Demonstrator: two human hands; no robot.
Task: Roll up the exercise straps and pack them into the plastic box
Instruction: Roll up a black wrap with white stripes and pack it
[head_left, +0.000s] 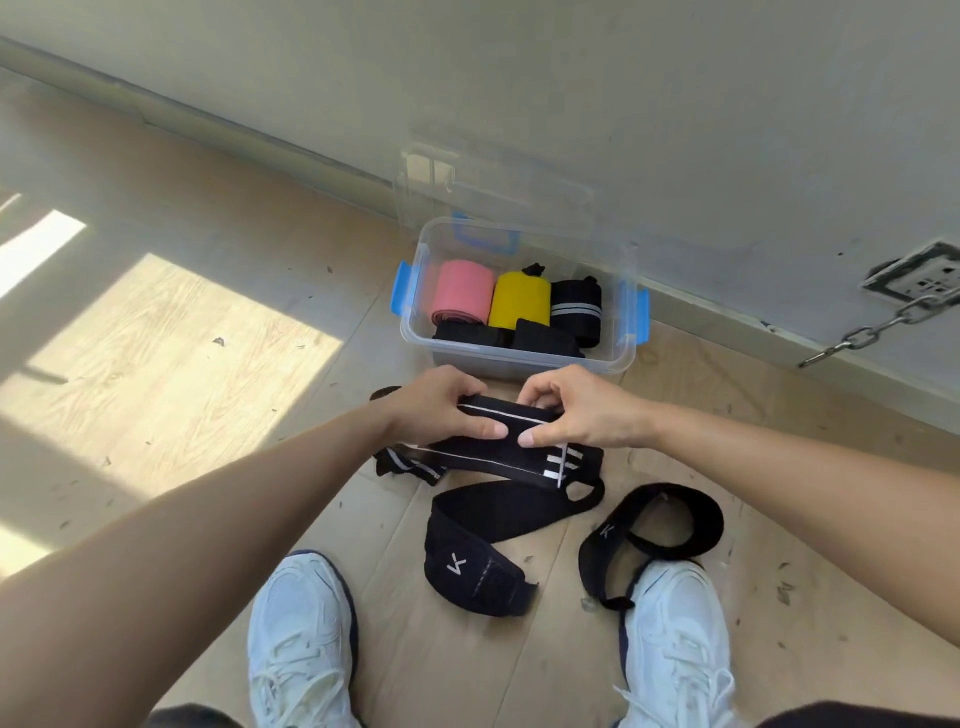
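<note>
Both hands, left (439, 402) and right (576, 410), pinch a black white-striped elastic strap (498, 415) just before the clear blue-latched plastic box (519, 358), fingers curled.

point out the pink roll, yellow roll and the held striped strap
pink roll (464, 291), head view, curved top face
yellow roll (521, 301), head view, curved top face
striped strap (498, 415), head view, held upper layer

Clear plastic box (519, 359), part packed
Inside lie pink roll (464, 291), yellow roll (521, 301), black rolls (575, 306); striped strap (498, 413) part-rolled in front; two logo straps (467, 566) loose.
</note>
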